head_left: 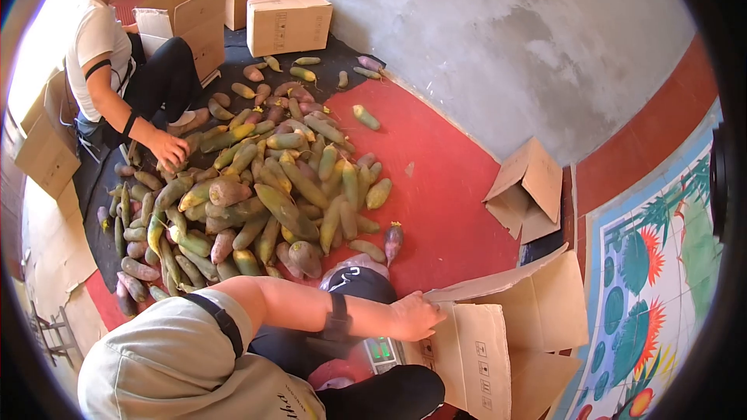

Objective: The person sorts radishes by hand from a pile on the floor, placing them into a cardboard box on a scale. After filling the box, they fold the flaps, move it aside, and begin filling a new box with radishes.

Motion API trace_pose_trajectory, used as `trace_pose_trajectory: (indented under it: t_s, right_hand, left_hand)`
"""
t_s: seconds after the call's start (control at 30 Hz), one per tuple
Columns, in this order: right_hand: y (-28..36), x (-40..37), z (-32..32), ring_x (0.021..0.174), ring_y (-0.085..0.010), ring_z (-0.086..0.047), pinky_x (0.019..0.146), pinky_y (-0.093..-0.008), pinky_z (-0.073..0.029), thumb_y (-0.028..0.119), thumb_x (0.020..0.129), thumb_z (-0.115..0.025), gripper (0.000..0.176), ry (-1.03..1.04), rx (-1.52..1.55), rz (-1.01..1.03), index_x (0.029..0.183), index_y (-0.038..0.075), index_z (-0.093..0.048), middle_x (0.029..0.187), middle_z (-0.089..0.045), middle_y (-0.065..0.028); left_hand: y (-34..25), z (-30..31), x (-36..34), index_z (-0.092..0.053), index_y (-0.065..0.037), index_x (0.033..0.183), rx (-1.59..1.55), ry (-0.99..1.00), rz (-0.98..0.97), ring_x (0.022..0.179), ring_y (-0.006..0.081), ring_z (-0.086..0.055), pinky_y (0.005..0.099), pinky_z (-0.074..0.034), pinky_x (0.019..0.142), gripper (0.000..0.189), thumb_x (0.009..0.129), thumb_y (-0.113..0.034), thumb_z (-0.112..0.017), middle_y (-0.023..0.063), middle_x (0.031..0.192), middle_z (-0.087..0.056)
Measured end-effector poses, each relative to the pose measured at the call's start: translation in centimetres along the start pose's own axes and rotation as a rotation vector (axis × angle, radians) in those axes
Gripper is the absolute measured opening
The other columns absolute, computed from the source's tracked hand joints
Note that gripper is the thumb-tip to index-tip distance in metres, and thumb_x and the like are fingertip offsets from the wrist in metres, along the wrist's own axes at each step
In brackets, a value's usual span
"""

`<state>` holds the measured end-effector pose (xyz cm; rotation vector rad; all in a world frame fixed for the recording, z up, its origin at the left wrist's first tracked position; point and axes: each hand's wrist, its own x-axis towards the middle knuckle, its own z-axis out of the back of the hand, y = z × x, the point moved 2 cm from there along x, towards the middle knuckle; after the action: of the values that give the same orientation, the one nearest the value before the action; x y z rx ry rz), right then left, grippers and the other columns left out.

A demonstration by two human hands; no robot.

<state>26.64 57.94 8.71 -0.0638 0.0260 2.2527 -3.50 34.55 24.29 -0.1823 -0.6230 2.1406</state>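
My left hand (416, 316) is closed on the upper edge of an open cardboard box (471, 358), whose flaps stand out to the right. A black band circles the left forearm. My right hand is out of view. Beside the box, under my left forearm, a scale (383, 350) shows green digits; the box and my legs partly cover it. Beyond my knees lies a big heap of long green and purplish radish-like roots (284, 210). One purple root (394, 243) rests apart from it, close to my knee.
Across the heap a co-worker (101, 62) sits low, one hand (167, 149) on the roots. Behind are an open carton (191, 27) and a closed carton (289, 25). Another open box (529, 190) lies by the wall on the right. Red matting (436, 179) covers the floor.
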Motion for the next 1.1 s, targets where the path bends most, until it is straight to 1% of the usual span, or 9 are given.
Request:
trace_pose_trajectory:
  t_s: [0.07, 0.13, 0.37, 0.53, 0.67, 0.77, 0.83, 0.97, 1.1]
  right_hand:
    - [-0.3, -0.2, -0.7, 0.086, -0.0362, -0.054, 0.079, -0.0415, -0.042, 0.025, 0.084, -0.05, 0.031, 0.034, -0.017, 0.013, 0.092, -0.005, -0.057, 0.092, -0.057, -0.0222]
    - [-0.8, -0.2, -1.4, 0.086, -0.036, -0.054, 0.079, -0.0416, -0.042, 0.025, 0.084, -0.05, 0.032, 0.057, -0.038, 0.015, 0.092, -0.004, -0.057, 0.092, -0.057, -0.0221]
    - [-2.3, -0.4, -3.2, 0.086, -0.0355, -0.054, 0.08, -0.0421, -0.042, 0.027, 0.083, -0.05, 0.032, 0.121, -0.074, 0.038, 0.091, -0.003, -0.058, 0.092, -0.058, -0.0217]
    - [-3.0, -0.5, -4.4, 0.086, -0.0352, -0.054, 0.08, -0.0424, -0.041, 0.028, 0.083, -0.049, 0.033, 0.163, -0.092, 0.052, 0.09, -0.003, -0.059, 0.091, -0.058, -0.0215]
    - [-3.5, -0.4, -5.1, 0.086, -0.0349, -0.055, 0.081, -0.0427, -0.041, 0.028, 0.082, -0.049, 0.033, 0.188, -0.099, 0.063, 0.09, -0.002, -0.059, 0.091, -0.058, -0.0213]
    - [-4.0, -0.5, -5.5, 0.086, -0.0347, -0.055, 0.081, -0.0429, -0.041, 0.029, 0.082, -0.049, 0.033, 0.205, -0.103, 0.072, 0.089, -0.002, -0.06, 0.091, -0.059, -0.0212]
    - [-4.2, -0.6, -5.7, 0.086, -0.0345, -0.055, 0.081, -0.043, -0.041, 0.029, 0.081, -0.049, 0.034, 0.216, -0.11, 0.073, 0.089, -0.002, -0.06, 0.09, -0.059, -0.0211]
    - [-4.8, -0.7, -6.4, 0.086, -0.0342, -0.055, 0.082, -0.0433, -0.04, 0.03, 0.081, -0.049, 0.034, 0.235, -0.114, 0.079, 0.088, -0.001, -0.06, 0.09, -0.059, -0.0209]
    - [-5.3, -0.8, -6.8, 0.086, -0.0339, -0.055, 0.082, -0.0435, -0.04, 0.031, 0.08, -0.049, 0.034, 0.248, -0.118, 0.09, 0.088, 0.0, -0.061, 0.09, -0.059, -0.0207]
  left_hand:
    - [-0.1, -0.1, 0.0, -0.05, -0.004, 0.101, 0.031, 0.008, 0.001, 0.086, 0.025, -0.059, 0.0385, -0.041, 0.076, 0.033, 0.08, -0.029, -0.053, 0.0108, 0.091, -0.059]
    - [-0.2, -0.3, 0.1, -0.051, -0.003, 0.096, 0.015, -0.018, 0.019, 0.087, 0.0246, -0.057, 0.0374, -0.039, 0.078, 0.03, 0.076, -0.025, -0.055, 0.01, 0.088, -0.058]
    - [-0.1, -0.7, 0.2, -0.053, -0.004, 0.093, 0.02, -0.044, 0.014, 0.088, 0.0245, -0.056, 0.0379, -0.039, 0.078, 0.027, 0.076, -0.025, -0.055, 0.0103, 0.088, -0.058]
    - [-0.2, -0.5, 0.2, -0.055, -0.004, 0.083, 0.026, 0.011, 0.039, 0.084, 0.0261, -0.057, 0.0386, -0.039, 0.077, 0.022, 0.075, -0.024, -0.056, 0.0093, 0.083, -0.058]
    - [-0.4, -0.6, 0.4, -0.055, -0.005, 0.092, 0.098, 0.076, 0.026, 0.085, 0.0239, -0.058, 0.0373, -0.039, 0.076, 0.027, 0.079, -0.029, -0.053, 0.0086, 0.086, -0.061]
    - [-0.5, -1.0, 0.5, -0.055, -0.006, 0.091, 0.118, 0.067, 0.015, 0.084, 0.0235, -0.058, 0.0368, -0.039, 0.076, 0.026, 0.079, -0.029, -0.053, 0.0084, 0.086, -0.061]
    - [-0.7, -1.1, 0.5, -0.055, -0.005, 0.081, 0.085, -0.019, -0.01, 0.081, 0.0251, -0.058, 0.0376, -0.04, 0.075, 0.023, 0.075, -0.027, -0.057, 0.0083, 0.08, -0.059]
    - [-0.8, -1.6, 0.7, -0.055, -0.005, 0.081, 0.109, -0.001, -0.006, 0.081, 0.0243, -0.058, 0.0373, -0.04, 0.073, 0.023, 0.075, -0.027, -0.057, 0.0083, 0.081, -0.058]
    - [-0.8, -1.9, 0.9, -0.056, -0.006, 0.081, 0.135, 0.003, -0.017, 0.076, 0.0249, -0.058, 0.0371, -0.04, 0.072, 0.024, 0.075, -0.029, -0.057, 0.0084, 0.076, -0.059]
